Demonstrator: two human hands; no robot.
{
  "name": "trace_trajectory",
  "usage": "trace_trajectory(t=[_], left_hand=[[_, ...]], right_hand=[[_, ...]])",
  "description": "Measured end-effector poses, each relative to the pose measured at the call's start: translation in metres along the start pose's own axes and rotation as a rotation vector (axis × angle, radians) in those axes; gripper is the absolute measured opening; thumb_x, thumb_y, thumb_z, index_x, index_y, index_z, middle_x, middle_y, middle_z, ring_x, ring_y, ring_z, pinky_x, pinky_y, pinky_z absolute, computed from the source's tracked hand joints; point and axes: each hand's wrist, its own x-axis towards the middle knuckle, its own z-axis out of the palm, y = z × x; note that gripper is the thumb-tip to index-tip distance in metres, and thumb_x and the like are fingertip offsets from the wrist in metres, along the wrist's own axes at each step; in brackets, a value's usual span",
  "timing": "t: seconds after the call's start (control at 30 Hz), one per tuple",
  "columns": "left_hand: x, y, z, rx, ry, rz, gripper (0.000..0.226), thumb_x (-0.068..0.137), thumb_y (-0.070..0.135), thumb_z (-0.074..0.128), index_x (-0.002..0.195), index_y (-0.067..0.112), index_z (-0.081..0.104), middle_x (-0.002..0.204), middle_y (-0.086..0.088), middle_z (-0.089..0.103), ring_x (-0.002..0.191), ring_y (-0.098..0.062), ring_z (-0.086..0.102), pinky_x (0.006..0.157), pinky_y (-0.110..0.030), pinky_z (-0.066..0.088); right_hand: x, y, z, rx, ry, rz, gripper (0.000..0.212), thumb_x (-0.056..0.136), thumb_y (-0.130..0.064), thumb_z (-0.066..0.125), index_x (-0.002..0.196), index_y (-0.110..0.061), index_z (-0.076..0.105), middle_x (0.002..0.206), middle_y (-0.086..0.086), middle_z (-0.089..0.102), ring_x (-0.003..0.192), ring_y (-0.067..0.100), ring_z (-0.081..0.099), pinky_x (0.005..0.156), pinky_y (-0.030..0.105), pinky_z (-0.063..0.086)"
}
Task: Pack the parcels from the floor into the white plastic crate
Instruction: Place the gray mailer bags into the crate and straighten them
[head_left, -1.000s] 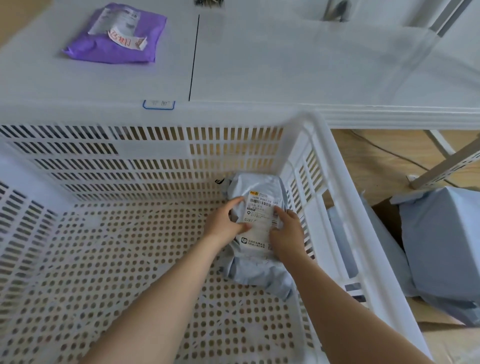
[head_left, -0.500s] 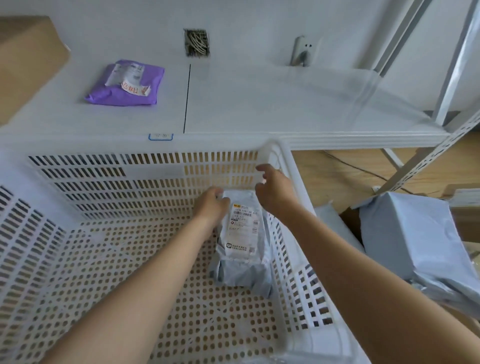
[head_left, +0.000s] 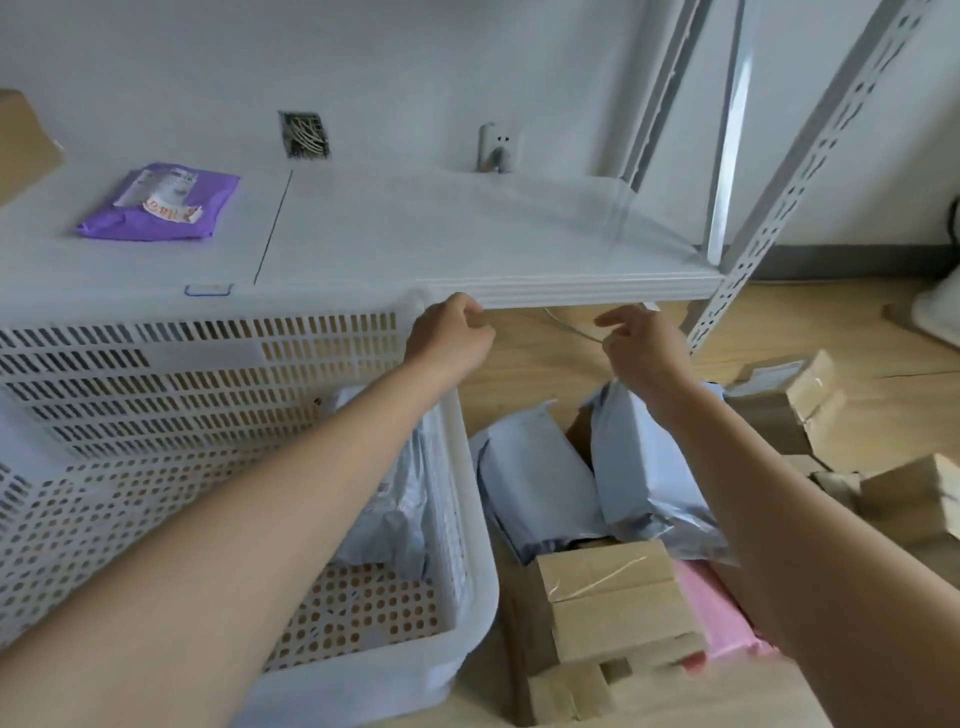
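The white plastic crate (head_left: 470, 525) fills the left of the head view. One grey parcel (head_left: 387, 499) lies inside it against the right wall, partly hidden by my left forearm. My left hand (head_left: 449, 338) hovers over the crate's far right corner with loosely curled fingers and holds nothing. My right hand (head_left: 641, 351) is beyond the crate, above the floor pile, fingers loosely bent and empty. Below it lie two grey poly parcels (head_left: 535, 483) (head_left: 641, 467), a taped cardboard box (head_left: 608, 597) and a pink parcel (head_left: 719, 616).
A low white shelf (head_left: 467, 234) runs behind the crate with a purple parcel (head_left: 161, 205) on it. Slotted metal shelf posts (head_left: 779, 182) rise at the right. More brown boxes (head_left: 789, 405) (head_left: 914, 496) sit on the wooden floor at the right.
Both hands let go of the grey parcel, which stays in the crate, and rose out over the right wall. The view swung right, showing the floor pile.
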Motion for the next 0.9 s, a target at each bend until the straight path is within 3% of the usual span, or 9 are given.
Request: trace_trajectory(t=[0.1, 0.2, 0.37, 0.43, 0.5, 0.57, 0.67, 0.77, 0.9], left_hand=[[-0.003, 0.017, 0.029, -0.004, -0.036, -0.003, 0.033, 0.086, 0.022, 0.047, 0.118, 0.027, 0.053, 0.114, 0.004, 0.053, 0.078, -0.011, 0.050, 0.068, -0.024, 0.040], [-0.006, 0.033, 0.062, 0.010, -0.059, 0.007, 0.034, 0.087, 0.023, 0.047, 0.120, 0.028, 0.052, 0.107, 0.005, 0.049, 0.081, -0.013, 0.049, 0.072, -0.025, 0.042], [-0.006, 0.050, 0.118, -0.085, -0.072, -0.088, 0.035, 0.087, 0.018, 0.047, 0.119, 0.030, 0.054, 0.102, 0.006, 0.048, 0.090, -0.018, 0.051, 0.075, -0.024, 0.042], [-0.011, 0.050, 0.143, -0.119, -0.104, -0.124, 0.037, 0.087, 0.017, 0.046, 0.120, 0.032, 0.054, 0.093, 0.011, 0.050, 0.079, -0.013, 0.052, 0.063, -0.022, 0.041], [-0.017, 0.046, 0.165, -0.111, -0.144, -0.138, 0.038, 0.087, 0.017, 0.046, 0.121, 0.033, 0.053, 0.083, 0.014, 0.048, 0.068, -0.006, 0.048, 0.054, -0.021, 0.036], [-0.020, 0.043, 0.183, -0.104, -0.212, -0.150, 0.039, 0.089, 0.019, 0.045, 0.125, 0.034, 0.050, 0.096, 0.008, 0.050, 0.072, -0.009, 0.048, 0.055, -0.022, 0.035], [-0.019, 0.041, 0.202, -0.092, -0.307, -0.174, 0.044, 0.090, 0.022, 0.042, 0.132, 0.037, 0.044, 0.125, 0.000, 0.049, 0.091, -0.017, 0.050, 0.066, -0.025, 0.039], [-0.019, 0.039, 0.220, -0.085, -0.377, -0.197, 0.048, 0.091, 0.023, 0.043, 0.136, 0.040, 0.039, 0.139, -0.002, 0.042, 0.104, -0.021, 0.051, 0.077, -0.028, 0.042], [-0.016, 0.036, 0.239, -0.025, -0.452, -0.215, 0.053, 0.092, 0.025, 0.042, 0.140, 0.043, 0.029, 0.143, -0.006, 0.037, 0.103, -0.026, 0.053, 0.077, -0.031, 0.046]], right_hand=[[0.009, 0.030, -0.026, 0.030, 0.009, 0.025, 0.047, 0.078, 0.007, 0.035, 0.109, -0.014, 0.063, 0.082, 0.001, 0.058, 0.060, 0.012, 0.045, 0.051, 0.023, 0.036], [0.018, 0.060, -0.047, 0.035, 0.010, 0.043, 0.050, 0.079, 0.009, 0.034, 0.109, -0.018, 0.063, 0.113, 0.010, 0.059, 0.080, 0.016, 0.049, 0.049, 0.022, 0.035], [0.036, 0.107, -0.063, 0.037, 0.009, 0.034, 0.051, 0.080, 0.011, 0.035, 0.110, -0.017, 0.064, 0.117, 0.012, 0.060, 0.074, 0.014, 0.051, 0.046, 0.023, 0.036], [0.041, 0.130, -0.063, 0.034, -0.005, 0.063, 0.048, 0.082, 0.009, 0.038, 0.113, -0.018, 0.063, 0.121, 0.014, 0.058, 0.076, 0.014, 0.054, 0.048, 0.023, 0.041], [0.043, 0.152, -0.061, 0.042, -0.030, 0.128, 0.045, 0.086, 0.006, 0.040, 0.118, -0.019, 0.060, 0.130, 0.016, 0.053, 0.093, 0.024, 0.060, 0.058, 0.031, 0.049], [0.044, 0.173, -0.059, 0.035, -0.061, 0.195, 0.047, 0.087, 0.005, 0.040, 0.122, -0.020, 0.057, 0.128, 0.016, 0.054, 0.097, 0.032, 0.060, 0.066, 0.038, 0.052], [0.046, 0.197, -0.053, 0.054, -0.106, 0.250, 0.050, 0.086, 0.003, 0.040, 0.128, -0.022, 0.052, 0.119, 0.015, 0.058, 0.074, 0.031, 0.061, 0.050, 0.029, 0.043], [0.048, 0.214, -0.047, 0.090, -0.093, 0.281, 0.051, 0.089, -0.002, 0.041, 0.134, -0.026, 0.046, 0.121, 0.015, 0.059, 0.089, 0.035, 0.061, 0.054, 0.031, 0.048], [0.050, 0.234, -0.040, 0.136, -0.130, 0.312, 0.051, 0.091, -0.008, 0.041, 0.137, -0.030, 0.041, 0.111, 0.008, 0.062, 0.059, 0.016, 0.050, 0.047, 0.025, 0.039]])
